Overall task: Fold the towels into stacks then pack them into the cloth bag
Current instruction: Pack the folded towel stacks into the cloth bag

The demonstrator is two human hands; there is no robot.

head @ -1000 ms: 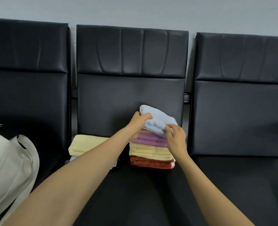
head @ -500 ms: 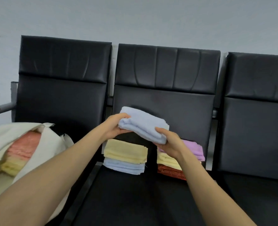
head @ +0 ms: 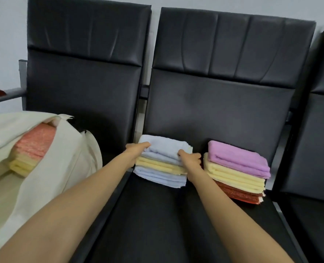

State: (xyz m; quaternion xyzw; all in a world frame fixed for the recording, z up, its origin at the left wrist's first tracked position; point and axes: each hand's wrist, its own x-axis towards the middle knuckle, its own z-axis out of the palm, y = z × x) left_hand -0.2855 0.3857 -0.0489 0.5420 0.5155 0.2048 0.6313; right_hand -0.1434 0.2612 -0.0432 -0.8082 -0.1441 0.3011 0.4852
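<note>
Left hand: the left hand [head: 136,151] grips the left end of the blue towel [head: 165,149], thumb on top, fingers curled under its edge
Right hand: the right hand [head: 190,161] pinches the right front corner of the same towel; its fingers [head: 182,153] press into the cloth
Blue towel: folded; lying on top of the left stack [head: 160,170], touching the yellow towel beneath it
Left stack: on the middle seat [head: 157,224], near its back left corner; blue towel on top, yellow in the middle, another blue at the bottom
Right stack: the right stack [head: 237,173] sits just beside the left one on the same seat; purple towel on top, yellow ones under it, red at the bottom; apart from both hands
Bag: the cloth bag [head: 43,168] lies on the seat to the left, its mouth open; a pink towel [head: 35,141] over yellow ones shows inside
Chairs: black padded chairs [head: 85,73] in a row against a pale wall
</note>
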